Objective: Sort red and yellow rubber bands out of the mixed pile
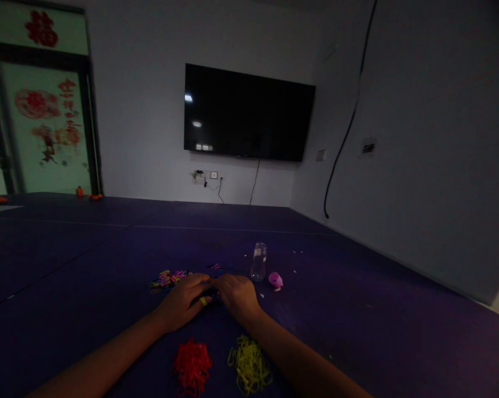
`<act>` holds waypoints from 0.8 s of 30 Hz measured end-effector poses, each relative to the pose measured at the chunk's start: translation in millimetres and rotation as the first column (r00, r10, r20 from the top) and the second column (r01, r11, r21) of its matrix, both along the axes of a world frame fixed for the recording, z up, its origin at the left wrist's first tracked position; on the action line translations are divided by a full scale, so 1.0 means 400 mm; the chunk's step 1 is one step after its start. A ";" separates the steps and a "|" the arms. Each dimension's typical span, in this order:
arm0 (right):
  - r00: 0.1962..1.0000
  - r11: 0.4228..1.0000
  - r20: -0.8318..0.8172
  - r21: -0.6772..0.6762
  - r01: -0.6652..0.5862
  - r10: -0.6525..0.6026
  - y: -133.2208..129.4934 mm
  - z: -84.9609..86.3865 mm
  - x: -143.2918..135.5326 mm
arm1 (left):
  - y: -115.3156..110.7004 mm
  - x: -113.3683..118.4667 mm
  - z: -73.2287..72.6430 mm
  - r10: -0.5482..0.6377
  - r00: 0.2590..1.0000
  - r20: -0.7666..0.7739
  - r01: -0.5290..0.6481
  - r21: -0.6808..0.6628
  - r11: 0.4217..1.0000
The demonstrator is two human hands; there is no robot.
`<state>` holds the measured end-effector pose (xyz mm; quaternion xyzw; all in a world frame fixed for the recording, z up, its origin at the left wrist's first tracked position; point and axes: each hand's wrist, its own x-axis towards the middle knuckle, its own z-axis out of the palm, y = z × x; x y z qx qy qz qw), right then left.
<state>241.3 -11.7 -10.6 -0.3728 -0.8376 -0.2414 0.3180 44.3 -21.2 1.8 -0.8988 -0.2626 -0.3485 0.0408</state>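
My left hand (187, 300) rests low over the purple surface, its thumb apart from its extended fingers. A yellow band (203, 301) lies at the left thumb. My right hand (238, 297) is laid palm down, and its fingertips meet those of the left hand. Dark bands (217, 297) show in the gap between the hands, mostly hidden. Beyond the left hand is a mixed-colour pile of small rubber bands (166, 281). Nearer to me are a pile of red rubber bands (192, 366) and a pile of yellow rubber bands (249, 365), the latter beside my right forearm.
A clear bottle (258, 264) stands uncapped just past my right hand. Right of it lies a pink cap (275, 280), among small white scraps (295, 271). A few bands (215, 266) are scattered behind the hands. A television (249, 113) hangs on the far wall.
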 end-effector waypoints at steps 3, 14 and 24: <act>1.000 1.000 -0.002 0.005 0.017 -0.017 -0.001 -0.001 -0.004 | 0.000 0.002 -0.001 0.045 0.996 0.071 -0.047 0.035 0.998; 0.996 0.996 0.062 0.069 -0.062 0.058 0.001 -0.005 -0.007 | 0.017 0.002 -0.010 0.046 0.990 0.137 -0.058 0.082 0.995; 0.990 0.994 0.107 0.046 -0.102 0.097 -0.001 -0.005 -0.008 | 0.014 0.004 -0.007 0.042 0.993 0.108 -0.049 0.059 0.997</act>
